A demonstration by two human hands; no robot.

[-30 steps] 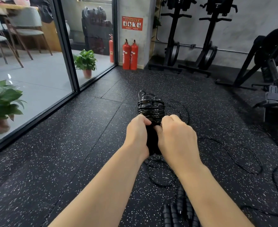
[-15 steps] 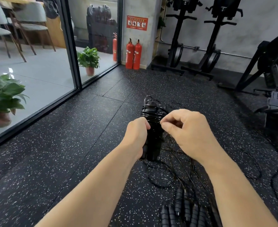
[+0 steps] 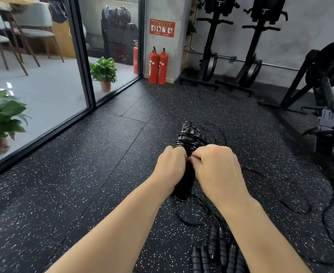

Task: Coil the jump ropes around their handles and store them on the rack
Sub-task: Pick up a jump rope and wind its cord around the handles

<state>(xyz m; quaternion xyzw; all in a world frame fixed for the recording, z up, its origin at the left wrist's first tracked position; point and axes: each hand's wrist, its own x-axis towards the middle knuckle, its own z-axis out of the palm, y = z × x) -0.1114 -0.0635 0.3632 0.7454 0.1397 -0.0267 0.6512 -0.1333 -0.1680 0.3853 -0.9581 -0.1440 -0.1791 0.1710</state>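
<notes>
A pair of black jump rope handles stands upright in front of me, thin black rope wound in tight turns round its upper end. My left hand grips the handles just below the coil. My right hand is pressed against them from the right, fingers curled and pinching the rope at the coil. Loose black rope trails from the bundle in loops over the floor to the right. Several more black handles lie on the floor by my right forearm.
The floor is black speckled rubber. A glass wall with potted plants runs along the left. Two red fire extinguishers stand by a pillar. Black gym machines line the back wall, another machine at right.
My right hand swung out to the right with the rope half a second ago, and has come back against the handles, laying another turn on the coil. The left hand kept its grip.
</notes>
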